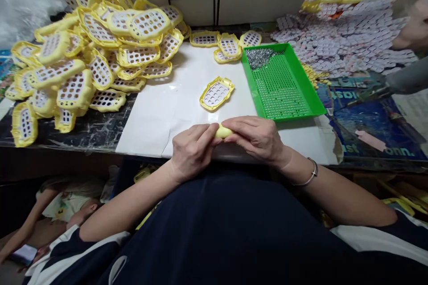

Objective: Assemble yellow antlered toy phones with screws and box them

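Note:
Both my hands meet at the table's near edge on a yellow plastic piece [223, 132], which shows only as a small yellow strip between the fingers. My left hand [192, 149] is curled around its left end. My right hand [256, 136] covers its right end with the fingers pressed down. A single yellow frame with a white keypad insert [216, 93] lies flat on the white sheet [160, 116] just beyond my hands.
A large heap of yellow keypad frames [87, 53] fills the left of the table. A green tray [314, 100] with small metal parts at its far end stands to the right. White keypad inserts [347, 40] lie piled at back right. Another person's arm [409, 75] reaches in at far right.

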The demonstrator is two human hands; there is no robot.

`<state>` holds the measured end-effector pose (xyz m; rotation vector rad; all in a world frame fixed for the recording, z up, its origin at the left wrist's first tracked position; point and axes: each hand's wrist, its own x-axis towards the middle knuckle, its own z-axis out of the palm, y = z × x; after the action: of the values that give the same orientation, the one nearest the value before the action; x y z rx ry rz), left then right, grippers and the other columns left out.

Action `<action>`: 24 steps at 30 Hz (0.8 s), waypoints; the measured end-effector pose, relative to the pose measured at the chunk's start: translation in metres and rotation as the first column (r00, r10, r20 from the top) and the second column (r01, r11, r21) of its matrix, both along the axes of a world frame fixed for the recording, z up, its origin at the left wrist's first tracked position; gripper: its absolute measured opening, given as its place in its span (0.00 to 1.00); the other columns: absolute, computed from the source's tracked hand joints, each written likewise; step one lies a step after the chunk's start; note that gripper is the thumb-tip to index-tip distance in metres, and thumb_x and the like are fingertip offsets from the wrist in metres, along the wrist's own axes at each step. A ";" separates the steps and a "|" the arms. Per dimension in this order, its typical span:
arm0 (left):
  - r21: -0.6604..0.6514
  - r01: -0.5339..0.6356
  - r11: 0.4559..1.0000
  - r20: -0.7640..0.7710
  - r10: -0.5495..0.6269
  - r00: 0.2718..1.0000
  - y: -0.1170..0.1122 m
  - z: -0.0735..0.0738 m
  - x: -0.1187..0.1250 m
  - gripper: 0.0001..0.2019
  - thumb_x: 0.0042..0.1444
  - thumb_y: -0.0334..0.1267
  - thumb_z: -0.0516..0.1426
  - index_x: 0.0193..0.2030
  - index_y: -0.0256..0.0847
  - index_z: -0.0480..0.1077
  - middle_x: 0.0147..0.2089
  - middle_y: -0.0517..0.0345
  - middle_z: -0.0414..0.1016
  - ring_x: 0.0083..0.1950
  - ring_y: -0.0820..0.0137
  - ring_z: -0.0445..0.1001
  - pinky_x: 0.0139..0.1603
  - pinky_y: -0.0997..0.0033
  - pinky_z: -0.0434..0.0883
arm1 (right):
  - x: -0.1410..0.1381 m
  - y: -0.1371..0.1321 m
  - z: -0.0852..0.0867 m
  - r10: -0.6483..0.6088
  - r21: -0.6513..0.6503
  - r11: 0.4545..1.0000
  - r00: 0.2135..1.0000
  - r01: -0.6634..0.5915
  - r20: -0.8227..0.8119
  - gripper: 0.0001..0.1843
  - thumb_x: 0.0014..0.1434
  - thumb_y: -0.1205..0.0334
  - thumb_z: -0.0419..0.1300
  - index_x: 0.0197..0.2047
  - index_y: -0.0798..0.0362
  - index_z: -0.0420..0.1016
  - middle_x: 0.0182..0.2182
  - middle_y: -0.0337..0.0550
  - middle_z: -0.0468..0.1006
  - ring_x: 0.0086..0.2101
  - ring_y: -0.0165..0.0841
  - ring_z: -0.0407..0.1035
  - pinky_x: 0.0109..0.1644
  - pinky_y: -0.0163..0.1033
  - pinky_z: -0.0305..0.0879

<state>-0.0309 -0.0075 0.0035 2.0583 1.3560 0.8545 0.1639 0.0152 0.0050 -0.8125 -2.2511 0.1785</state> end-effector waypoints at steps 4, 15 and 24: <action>0.009 -0.033 0.999 0.066 0.032 0.997 -0.003 0.003 -0.005 0.13 0.58 0.40 0.53 0.46 0.40 0.75 0.41 0.45 0.78 0.41 0.60 0.74 0.45 0.66 0.66 | 0.009 0.002 0.011 -0.028 -0.057 0.998 0.997 0.024 -0.073 0.20 0.58 0.55 0.61 0.51 0.58 0.73 0.47 0.54 0.78 0.48 0.38 0.73 0.51 0.44 0.71; -0.200 -0.044 0.979 0.369 0.117 0.922 -0.015 0.013 -0.010 0.09 0.53 0.41 0.60 0.39 0.43 0.77 0.36 0.53 0.78 0.38 0.64 0.73 0.42 0.71 0.67 | 0.017 -0.007 0.021 -0.092 -0.390 0.919 0.937 -0.050 -0.338 0.05 0.54 0.66 0.64 0.34 0.59 0.77 0.26 0.41 0.79 0.26 0.25 0.70 0.30 0.28 0.67; -0.663 0.707 0.247 0.742 0.345 0.575 -0.003 0.016 0.005 0.23 0.46 0.45 0.65 0.48 0.37 0.72 0.36 0.52 0.80 0.28 0.70 0.77 0.26 0.76 0.72 | 0.039 -0.008 0.052 0.137 -0.038 0.990 0.989 -0.139 -0.053 0.18 0.57 0.47 0.61 0.45 0.49 0.77 0.51 0.50 0.75 0.56 0.40 0.65 0.59 0.52 0.62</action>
<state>-0.0256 -0.0107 0.0191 0.5640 0.6164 0.4278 0.2029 0.0074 0.0566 -0.6665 -2.2627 0.3087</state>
